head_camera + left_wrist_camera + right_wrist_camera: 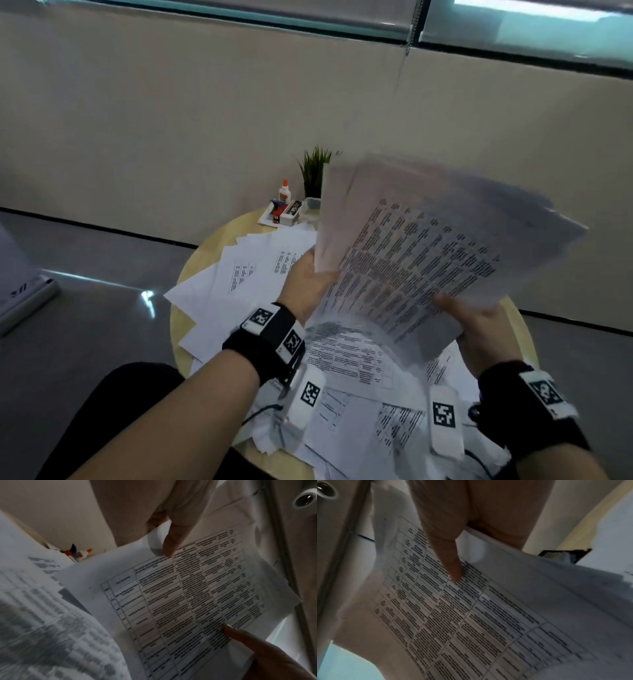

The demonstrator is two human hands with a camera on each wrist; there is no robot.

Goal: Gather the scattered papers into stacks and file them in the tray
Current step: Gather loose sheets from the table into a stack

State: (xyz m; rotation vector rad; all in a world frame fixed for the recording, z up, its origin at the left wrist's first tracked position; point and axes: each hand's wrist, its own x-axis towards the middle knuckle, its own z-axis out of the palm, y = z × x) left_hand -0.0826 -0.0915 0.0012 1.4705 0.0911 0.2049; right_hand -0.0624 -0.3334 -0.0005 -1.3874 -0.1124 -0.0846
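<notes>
Fingers (169, 543) both sides pinching my sheaf of printed papers (421, 260), left hand (306, 284) and right hand (479, 329) lifting it above counter (205, 246); loose sheets (246, 274) still scattered underneath.

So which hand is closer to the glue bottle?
Left. The left hand holds the paper stack's edge on the side facing the glue bottle. The right hand grips the stack's opposite side, farther away.
</notes>
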